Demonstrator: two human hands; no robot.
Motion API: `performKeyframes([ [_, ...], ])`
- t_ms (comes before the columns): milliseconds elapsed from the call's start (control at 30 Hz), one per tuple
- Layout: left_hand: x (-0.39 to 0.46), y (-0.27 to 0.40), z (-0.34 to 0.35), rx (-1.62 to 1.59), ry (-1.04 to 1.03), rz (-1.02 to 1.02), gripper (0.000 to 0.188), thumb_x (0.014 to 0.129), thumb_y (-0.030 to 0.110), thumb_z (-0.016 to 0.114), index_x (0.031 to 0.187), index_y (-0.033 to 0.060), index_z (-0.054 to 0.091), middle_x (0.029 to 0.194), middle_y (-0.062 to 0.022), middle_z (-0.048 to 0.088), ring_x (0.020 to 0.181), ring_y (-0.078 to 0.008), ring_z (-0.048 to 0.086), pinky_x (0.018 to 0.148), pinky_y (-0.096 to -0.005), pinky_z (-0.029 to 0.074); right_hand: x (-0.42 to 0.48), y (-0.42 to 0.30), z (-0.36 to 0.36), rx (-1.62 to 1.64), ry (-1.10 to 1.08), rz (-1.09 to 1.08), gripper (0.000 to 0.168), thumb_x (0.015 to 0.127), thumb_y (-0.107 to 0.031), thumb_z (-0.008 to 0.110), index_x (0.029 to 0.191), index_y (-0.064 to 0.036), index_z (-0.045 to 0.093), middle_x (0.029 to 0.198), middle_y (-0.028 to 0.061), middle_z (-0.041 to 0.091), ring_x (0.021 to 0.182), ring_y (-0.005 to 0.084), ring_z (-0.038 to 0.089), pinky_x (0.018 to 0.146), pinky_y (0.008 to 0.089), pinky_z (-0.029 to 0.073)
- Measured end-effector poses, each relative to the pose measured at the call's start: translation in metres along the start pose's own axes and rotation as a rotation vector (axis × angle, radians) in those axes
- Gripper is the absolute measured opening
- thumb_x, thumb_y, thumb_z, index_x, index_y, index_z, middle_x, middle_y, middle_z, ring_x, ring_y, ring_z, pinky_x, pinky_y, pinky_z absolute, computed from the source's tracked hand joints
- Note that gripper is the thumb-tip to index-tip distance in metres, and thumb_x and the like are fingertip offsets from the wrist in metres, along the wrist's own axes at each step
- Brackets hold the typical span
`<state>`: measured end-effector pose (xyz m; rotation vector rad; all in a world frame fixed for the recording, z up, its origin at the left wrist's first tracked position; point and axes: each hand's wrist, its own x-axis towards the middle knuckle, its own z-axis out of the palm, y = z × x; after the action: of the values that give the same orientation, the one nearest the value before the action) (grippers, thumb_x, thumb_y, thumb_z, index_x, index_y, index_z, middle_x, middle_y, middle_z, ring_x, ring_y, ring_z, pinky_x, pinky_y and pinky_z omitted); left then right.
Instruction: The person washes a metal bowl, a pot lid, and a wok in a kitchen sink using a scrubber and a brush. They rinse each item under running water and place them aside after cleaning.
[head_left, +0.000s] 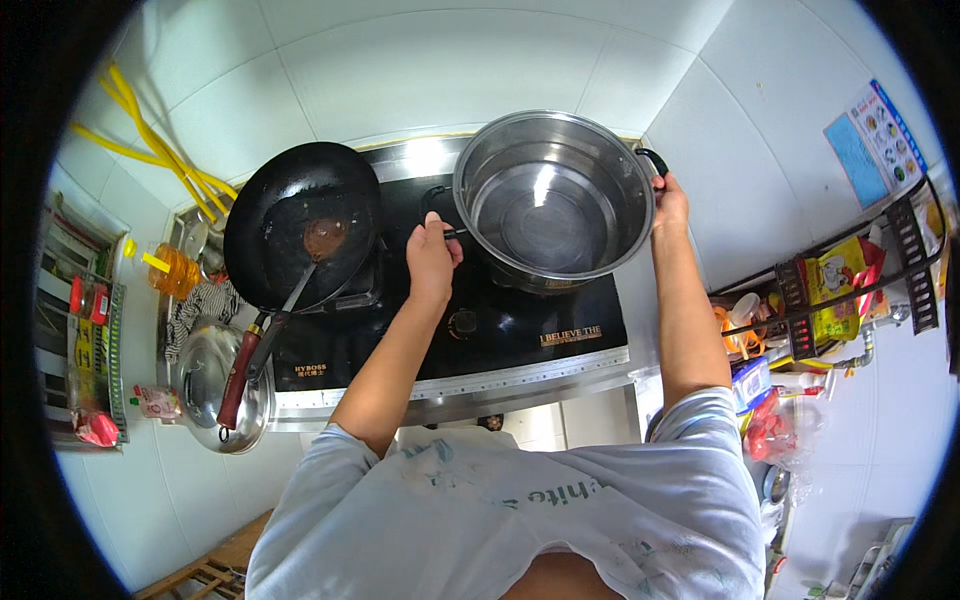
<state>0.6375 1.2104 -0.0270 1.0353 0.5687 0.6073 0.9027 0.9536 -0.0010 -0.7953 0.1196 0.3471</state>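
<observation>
A large stainless steel pot (555, 210) is over the right side of a black glass gas stove (442, 330). My left hand (433, 255) grips its left black handle (454, 234), with the thumb pointing up. On the far right side, my right hand (670, 201) is closed around the other black handle (652, 159). The pot's inside is shiny, and no food shows in it; whether it contains clear water I cannot tell. Its base is hidden, so contact with the burner cannot be made out. Left of the pot, a black wok (300, 217) stands on the other burner.
A ladle with a red handle (241, 375) lies in the wok, its handle over a metal lid (202, 390). A striped cloth (199, 307) and an oil bottle (174, 271) are at the left. A tiled wall (450, 67) rises behind; a black rack (795, 300) holds packets at right.
</observation>
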Motion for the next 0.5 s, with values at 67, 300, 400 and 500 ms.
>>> performKeyframes([
  [67, 0.004, -0.006, 0.001, 0.074, -0.006, 0.027, 0.032, 0.094, 0.033, 0.042, 0.077, 0.0067, 0.047, 0.052, -0.0017, 0.045, 0.043, -0.0110, 0.041, 0.040, -0.0243, 0.033, -0.002, 0.009, -0.009, 0.067, 0.045, 0.017, 0.035, 0.096, -0.031, 0.032, 0.068, -0.011, 0.040, 0.059, 0.0023, 0.043, 0.055, 0.0191, 0.045, 0.054, 0.0334, 0.045],
  [300, 0.021, 0.000, 0.022, 0.182, 0.012, -0.057, 0.034, 0.091, 0.038, 0.046, 0.082, 0.0056, 0.051, 0.054, -0.0012, 0.045, 0.043, -0.0110, 0.041, 0.041, -0.0231, 0.034, 0.009, 0.014, -0.031, -0.141, 0.208, -0.014, 0.036, 0.094, -0.033, 0.036, 0.079, -0.005, 0.053, 0.084, 0.0128, 0.057, 0.082, 0.0242, 0.055, 0.074, 0.0399, 0.048],
  [400, 0.031, 0.003, 0.006, 0.199, 0.129, -0.100, 0.036, 0.084, 0.040, 0.053, 0.084, 0.0044, 0.056, 0.059, -0.0051, 0.051, 0.047, -0.0134, 0.047, 0.043, -0.0253, 0.039, -0.048, 0.031, -0.006, -0.735, 0.203, -0.230, 0.053, 0.093, -0.048, 0.030, 0.113, -0.005, 0.052, 0.115, 0.0165, 0.052, 0.105, 0.0284, 0.050, 0.088, 0.0447, 0.041],
  [500, 0.009, -0.020, 0.027, 0.066, -0.013, -0.123, 0.043, 0.089, 0.046, 0.045, 0.099, 0.0044, 0.051, 0.072, -0.0029, 0.054, 0.055, -0.0101, 0.043, 0.047, -0.0227, 0.035, -0.085, 0.053, -0.061, -1.684, 0.388, -1.048, 0.033, 0.095, -0.029, 0.034, 0.099, -0.001, 0.052, 0.092, 0.0203, 0.055, 0.086, 0.0314, 0.052, 0.085, 0.0413, 0.040],
])
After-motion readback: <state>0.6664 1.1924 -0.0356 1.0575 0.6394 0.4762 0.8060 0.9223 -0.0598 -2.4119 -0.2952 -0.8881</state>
